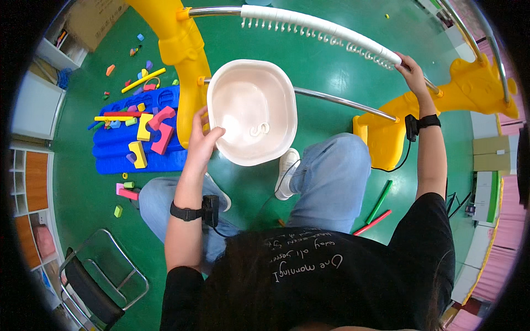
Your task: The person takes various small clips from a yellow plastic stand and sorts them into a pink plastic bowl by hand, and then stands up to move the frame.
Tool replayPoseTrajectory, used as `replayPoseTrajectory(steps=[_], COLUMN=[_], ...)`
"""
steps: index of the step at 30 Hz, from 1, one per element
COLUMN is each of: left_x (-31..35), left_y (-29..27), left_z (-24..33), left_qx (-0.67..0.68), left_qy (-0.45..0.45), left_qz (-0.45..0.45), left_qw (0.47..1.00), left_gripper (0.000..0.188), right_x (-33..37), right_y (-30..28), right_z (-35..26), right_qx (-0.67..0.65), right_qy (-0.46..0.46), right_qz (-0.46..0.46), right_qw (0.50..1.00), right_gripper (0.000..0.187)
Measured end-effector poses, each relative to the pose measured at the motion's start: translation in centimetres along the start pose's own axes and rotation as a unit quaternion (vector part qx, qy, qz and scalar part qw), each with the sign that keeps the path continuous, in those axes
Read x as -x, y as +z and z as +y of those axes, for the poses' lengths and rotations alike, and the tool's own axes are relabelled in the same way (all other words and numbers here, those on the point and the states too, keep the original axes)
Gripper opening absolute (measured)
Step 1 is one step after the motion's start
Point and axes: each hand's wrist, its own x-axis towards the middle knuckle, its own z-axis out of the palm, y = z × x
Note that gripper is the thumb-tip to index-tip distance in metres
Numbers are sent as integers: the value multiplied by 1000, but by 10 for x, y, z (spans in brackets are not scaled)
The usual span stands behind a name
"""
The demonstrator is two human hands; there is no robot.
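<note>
A cream plastic basin (251,96) is tilted toward me in front of the lower metal rail. My left hand (204,138) grips its left rim, thumb over the inner side and fingers outside. One or two white hooked rings (259,129) lie on the basin's bottom. Along the upper metal rail (215,11) runs a tight row of white hooked rings (320,26), their small hooks hanging down. At the row's right end, my right hand (409,74) closes its fingers around a white hooked ring on the rail; part of that ring is hidden by the fingers.
Yellow animal-shaped posts (182,49) carry the rails on both sides. A blue plastic panel (138,146) with several foam blocks (163,138) lies on the green floor at left. A folding chair (99,281) stands lower left; green (380,198) and red (372,222) sticks lie right of my legs.
</note>
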Motion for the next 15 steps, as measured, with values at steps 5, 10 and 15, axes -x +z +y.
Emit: replayPoseTrajectory(steps=[5, 10, 15], left_x=[0, 3, 5], left_y=[3, -4, -9], left_z=[3, 6, 10], left_qx=[17, 22, 45], left_qy=[-5, 10, -1], left_qz=[-3, 9, 11], left_qw=[1000, 1000, 999], left_gripper=[71, 72, 74], right_x=[3, -4, 13], right_y=[0, 72, 208], right_z=[-8, -136, -239], right_qx=[75, 217, 42], right_qy=[-71, -209, -336], right_qz=[32, 186, -238], right_qw=[994, 935, 910], right_gripper=[44, 37, 32])
